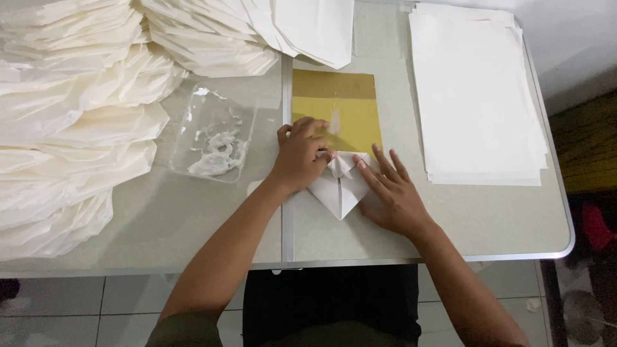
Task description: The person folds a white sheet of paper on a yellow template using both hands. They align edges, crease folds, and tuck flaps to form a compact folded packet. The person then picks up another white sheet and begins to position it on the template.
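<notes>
Both hands are pressed down on a folded white paper piece (339, 186) that lies near the front edge of the counter (193, 225), its point toward the person. The left hand (299, 156) is curled, fingertips pinching a small flap at the top of the fold; the right hand (389, 193) lies flat and open, fingers spread, pinning the right side. The two hands sit close together, almost touching over the paper.

To crease well, the flat hand should probably hold the sheet still while the fingertips run firmly along the fold line.

A yellow-brown board (335, 106) lies just behind the paper. A clear plastic tray of white paste (215, 138) sits to the left, near the left hand. Heaps of finished folded papers (71, 128) fill the left side and back edge. A stack of flat white sheets (479, 96) occupies the right side. Bare counter shows along the front edge and in the front right corner.
</notes>
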